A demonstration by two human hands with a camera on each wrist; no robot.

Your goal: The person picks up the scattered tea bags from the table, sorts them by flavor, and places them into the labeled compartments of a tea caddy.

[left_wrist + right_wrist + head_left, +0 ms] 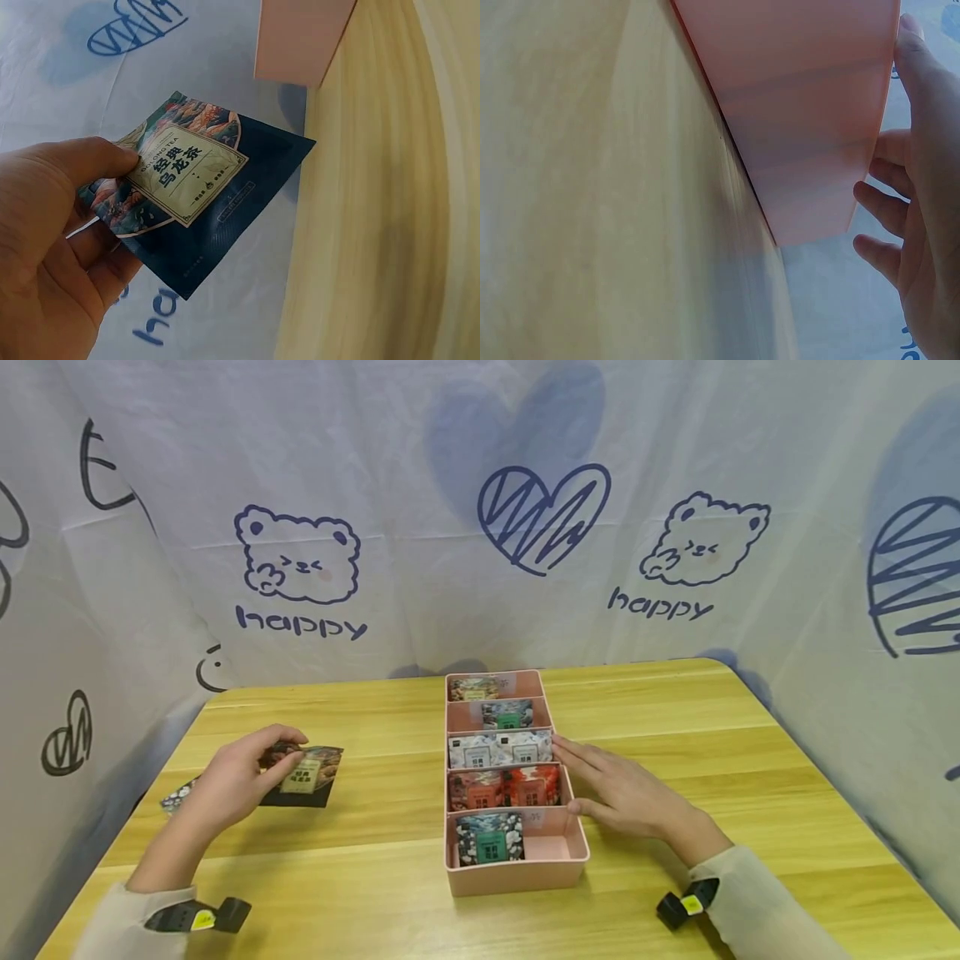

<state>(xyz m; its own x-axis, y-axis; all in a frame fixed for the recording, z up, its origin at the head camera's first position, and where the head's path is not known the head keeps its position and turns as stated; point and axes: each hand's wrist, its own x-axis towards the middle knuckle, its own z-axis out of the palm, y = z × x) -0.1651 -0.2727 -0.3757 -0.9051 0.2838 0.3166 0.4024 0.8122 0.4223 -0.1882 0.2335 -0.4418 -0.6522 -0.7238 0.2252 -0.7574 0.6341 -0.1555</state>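
Note:
My left hand pinches a dark tea sachet between thumb and fingers, raised over the left of the table. Its pale label reads "Oolong Tea" in the left wrist view. My right hand rests against the right rim of a pink divided box, fingers loosely extended, holding nothing. Tea sachets stand in the box's compartments: a green-labelled floral one in front, red ones behind it, white ones in the middle, then a blue-green one and a tan one at the far end.
Another floral sachet lies on the wooden table at the left, partly hidden by my left hand. A white cloth with blue drawings hangs behind the table and along its sides.

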